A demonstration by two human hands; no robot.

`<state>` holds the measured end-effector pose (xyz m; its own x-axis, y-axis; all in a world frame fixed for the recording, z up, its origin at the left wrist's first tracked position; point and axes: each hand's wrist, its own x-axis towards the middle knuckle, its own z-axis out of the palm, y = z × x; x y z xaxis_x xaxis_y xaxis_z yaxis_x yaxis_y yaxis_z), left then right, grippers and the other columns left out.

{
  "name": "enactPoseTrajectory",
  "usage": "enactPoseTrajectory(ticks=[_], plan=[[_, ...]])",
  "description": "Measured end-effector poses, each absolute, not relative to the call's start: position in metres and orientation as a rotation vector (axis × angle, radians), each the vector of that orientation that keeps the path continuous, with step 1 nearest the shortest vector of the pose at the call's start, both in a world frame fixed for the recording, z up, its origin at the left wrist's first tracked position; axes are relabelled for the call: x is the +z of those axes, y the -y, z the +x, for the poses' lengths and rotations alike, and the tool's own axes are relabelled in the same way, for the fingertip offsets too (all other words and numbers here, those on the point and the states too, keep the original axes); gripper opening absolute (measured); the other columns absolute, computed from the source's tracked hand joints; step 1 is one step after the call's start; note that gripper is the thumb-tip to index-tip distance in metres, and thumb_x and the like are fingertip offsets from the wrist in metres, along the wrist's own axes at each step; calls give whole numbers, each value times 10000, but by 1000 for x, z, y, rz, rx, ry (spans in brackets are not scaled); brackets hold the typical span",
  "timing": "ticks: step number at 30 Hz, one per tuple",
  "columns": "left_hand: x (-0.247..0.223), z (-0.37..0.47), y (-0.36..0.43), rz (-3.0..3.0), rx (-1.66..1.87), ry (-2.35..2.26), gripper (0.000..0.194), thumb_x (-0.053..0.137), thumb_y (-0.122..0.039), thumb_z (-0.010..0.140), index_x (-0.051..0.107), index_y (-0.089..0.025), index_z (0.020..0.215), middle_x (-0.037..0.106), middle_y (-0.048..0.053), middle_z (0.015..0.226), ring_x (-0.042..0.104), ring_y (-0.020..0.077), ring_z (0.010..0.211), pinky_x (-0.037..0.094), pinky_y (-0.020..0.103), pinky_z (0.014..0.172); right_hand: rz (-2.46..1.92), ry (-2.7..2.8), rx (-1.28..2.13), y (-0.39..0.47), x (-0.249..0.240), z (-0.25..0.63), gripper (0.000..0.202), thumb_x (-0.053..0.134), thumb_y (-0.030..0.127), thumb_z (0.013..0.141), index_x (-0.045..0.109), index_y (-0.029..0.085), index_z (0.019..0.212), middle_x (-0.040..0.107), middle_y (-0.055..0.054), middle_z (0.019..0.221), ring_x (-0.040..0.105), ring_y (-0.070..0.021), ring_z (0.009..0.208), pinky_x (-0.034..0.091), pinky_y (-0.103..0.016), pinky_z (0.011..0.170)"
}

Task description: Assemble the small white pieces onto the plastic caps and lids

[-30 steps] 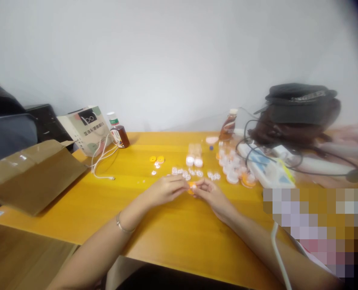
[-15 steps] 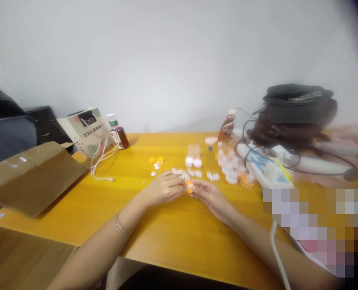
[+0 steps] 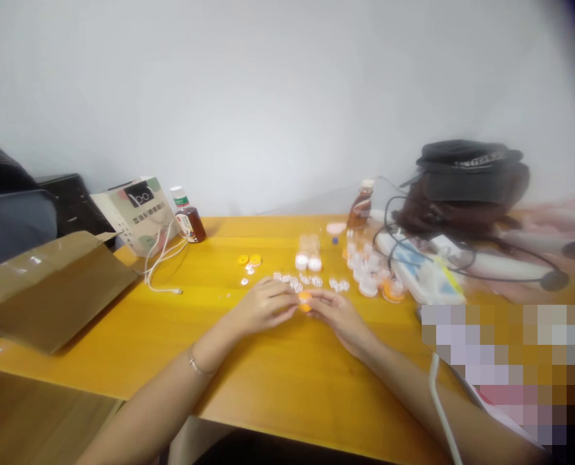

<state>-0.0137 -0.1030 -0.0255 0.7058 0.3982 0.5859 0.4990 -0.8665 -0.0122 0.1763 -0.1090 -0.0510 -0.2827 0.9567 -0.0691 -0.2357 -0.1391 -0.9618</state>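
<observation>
Over the middle of the table, a small round orange plastic piece (image 3: 305, 301) sits between my two hands. My left hand (image 3: 268, 305), with a bracelet on the wrist, has its fingers closed at the piece's left side. My right hand (image 3: 336, 314) pinches it from the right; the fingertips are partly hidden and blurred. Just beyond my fingers lie several small white gear-like pieces (image 3: 294, 284), with another cluster of white pieces (image 3: 339, 285) to the right. Two yellow discs (image 3: 249, 259) lie farther left, near a few tiny white parts (image 3: 244, 281). Two white round pieces (image 3: 308, 263) stand behind.
Clear and orange plastic parts (image 3: 367, 284) are heaped at right, beside a power strip (image 3: 420, 274) with cables. Behind are a brown drink bottle (image 3: 360, 206) and a black cap (image 3: 469, 168). At left are a paper bag (image 3: 59, 290), a white cable (image 3: 161, 290) and another bottle (image 3: 190, 223).
The view has shifted slightly, so the table's things appear a little lower and, at right, farther left. My hands stay together at the orange piece, which looks turned a little.
</observation>
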Motion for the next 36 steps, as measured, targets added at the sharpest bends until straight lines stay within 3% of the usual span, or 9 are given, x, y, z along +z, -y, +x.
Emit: enactPoseTrajectory(ticks=[8, 14, 18, 27, 36], plan=[[-32, -5, 102, -2894, -920, 1108, 197, 458, -288, 846, 604, -174, 914, 597, 38, 808, 557, 115, 752, 449, 241, 672, -957, 1151, 1631, 112, -49, 174, 225, 671, 291, 650, 659, 199, 855, 676, -28, 869, 610, -133, 782, 458, -293, 786], [-35, 5, 108, -2786, -782, 1300, 163, 466, -259, 837, 597, -162, 832, 609, 35, 770, 575, 136, 737, 460, 259, 674, -1065, 1254, 1456, 110, -52, 171, 216, 684, 292, 615, 657, 177, 795, 660, -16, 716, 593, -127, 668, 471, -295, 717], [-37, 9, 110, -2664, -691, 1240, 180, 455, -260, 832, 598, -151, 832, 607, 53, 764, 575, 156, 730, 459, 285, 670, -1064, 1222, 1458, 108, -54, 172, 219, 697, 302, 598, 651, 170, 766, 660, -5, 689, 585, -110, 629, 472, -274, 694], [-31, 1, 108, -2806, -889, 1102, 210, 432, -275, 850, 614, -175, 879, 594, 43, 831, 567, 118, 781, 461, 237, 696, -1036, 1105, 1580, 109, -55, 174, 199, 698, 277, 612, 664, 185, 785, 681, -9, 764, 599, -96, 649, 469, -238, 682], [-32, -5, 108, -2721, -765, 844, 204, 441, -283, 844, 607, -187, 913, 606, 48, 906, 561, 132, 824, 453, 276, 722, -994, 1031, 1620, 111, -49, 175, 181, 701, 232, 603, 677, 185, 777, 681, -12, 807, 595, -91, 663, 469, -228, 690]])
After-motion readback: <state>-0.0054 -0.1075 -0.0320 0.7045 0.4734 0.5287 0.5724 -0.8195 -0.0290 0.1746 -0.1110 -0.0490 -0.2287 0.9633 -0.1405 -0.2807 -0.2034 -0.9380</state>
